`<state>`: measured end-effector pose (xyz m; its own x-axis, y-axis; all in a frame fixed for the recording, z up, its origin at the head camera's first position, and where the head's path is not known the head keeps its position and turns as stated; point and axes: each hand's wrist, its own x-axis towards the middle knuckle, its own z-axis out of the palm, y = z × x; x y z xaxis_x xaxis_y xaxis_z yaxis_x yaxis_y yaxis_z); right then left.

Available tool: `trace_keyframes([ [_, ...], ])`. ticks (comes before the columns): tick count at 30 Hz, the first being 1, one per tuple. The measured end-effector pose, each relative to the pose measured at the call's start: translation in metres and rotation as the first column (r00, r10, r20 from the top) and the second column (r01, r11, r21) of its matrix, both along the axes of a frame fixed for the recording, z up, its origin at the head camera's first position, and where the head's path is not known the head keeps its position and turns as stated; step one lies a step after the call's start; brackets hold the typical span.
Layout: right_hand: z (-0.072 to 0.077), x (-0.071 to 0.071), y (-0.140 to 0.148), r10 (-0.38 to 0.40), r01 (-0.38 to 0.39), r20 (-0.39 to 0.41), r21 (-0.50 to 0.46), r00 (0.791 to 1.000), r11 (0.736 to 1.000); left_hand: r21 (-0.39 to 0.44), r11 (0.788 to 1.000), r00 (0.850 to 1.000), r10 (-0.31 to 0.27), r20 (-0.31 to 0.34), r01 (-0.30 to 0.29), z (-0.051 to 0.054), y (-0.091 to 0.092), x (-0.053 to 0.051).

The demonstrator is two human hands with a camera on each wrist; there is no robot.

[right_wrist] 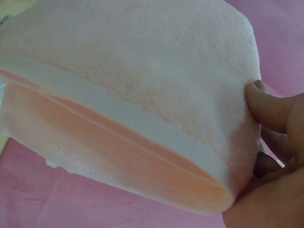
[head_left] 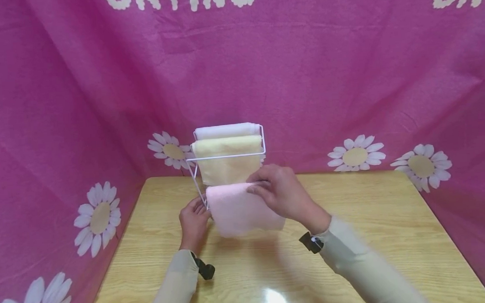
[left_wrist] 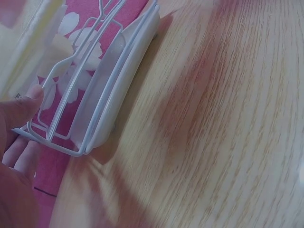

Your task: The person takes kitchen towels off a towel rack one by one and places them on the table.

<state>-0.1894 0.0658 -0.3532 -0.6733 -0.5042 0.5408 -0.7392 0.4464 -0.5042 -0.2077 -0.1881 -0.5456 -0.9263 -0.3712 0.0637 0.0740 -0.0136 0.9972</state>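
Note:
A white wire rack (head_left: pixel 226 156) stands at the back of the table, with a folded white cloth (head_left: pixel 227 131) and a yellow cloth (head_left: pixel 229 169) hanging on its upper bars. My left hand (head_left: pixel 194 222) grips the rack's wire at the lower left, thumb on one side and fingers on the other. A white tray-like base (left_wrist: pixel 127 80) shows under the wires in the left wrist view. In front of the rack, my right hand (head_left: pixel 286 195) pinches the right edge of a folded pink cloth (head_left: pixel 241 211). The cloth's fold gapes in the right wrist view.
The rack and cloths are on a wood-grain table (head_left: pixel 374 222). Behind and beside it hangs a magenta fabric backdrop (head_left: pixel 325 74) with printed daisies and letters. Black straps with small devices (head_left: pixel 311 242) sit at both wrists.

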Motion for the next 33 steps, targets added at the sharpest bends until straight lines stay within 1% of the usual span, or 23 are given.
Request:
trace_keyframes([
  [3,-0.010,-0.001,0.000,-0.008,0.008,0.008,0.014,1.000,1.000,-0.002,1.000,1.000,0.001,0.006,-0.001,0.000,0.001,0.000],
  [8,-0.026,-0.004,-0.002,-0.019,0.019,0.021,0.018,1.000,1.000,0.007,1.000,1.000,0.000,-0.004,0.000,-0.001,0.000,0.000],
  [14,-0.044,-0.008,-0.003,-0.042,0.040,0.067,0.030,0.997,0.999,0.020,1.000,1.000,-0.014,-0.013,0.015,-0.002,-0.001,0.000],
  [18,-0.055,-0.012,-0.003,-0.053,0.050,0.088,0.033,0.995,0.998,0.018,0.999,0.999,-0.027,-0.033,0.028,-0.002,-0.001,0.001],
  [23,-0.071,-0.020,-0.005,-0.040,0.038,0.092,0.030,0.995,0.999,0.020,0.999,0.999,-0.028,-0.044,0.029,-0.001,-0.001,0.001],
  [27,-0.083,-0.025,-0.006,-0.034,0.029,0.081,0.057,0.996,0.998,0.012,1.000,0.999,-0.027,-0.024,0.027,-0.001,-0.001,0.001],
  [30,-0.089,-0.027,-0.006,-0.042,0.037,0.065,0.071,0.997,0.997,-0.006,1.000,1.000,-0.022,-0.012,0.022,-0.001,-0.002,0.002],
  [33,-0.092,-0.030,-0.007,-0.051,0.046,0.062,0.072,0.997,0.996,-0.017,1.000,1.000,-0.022,-0.020,0.021,-0.002,-0.002,0.002],
])
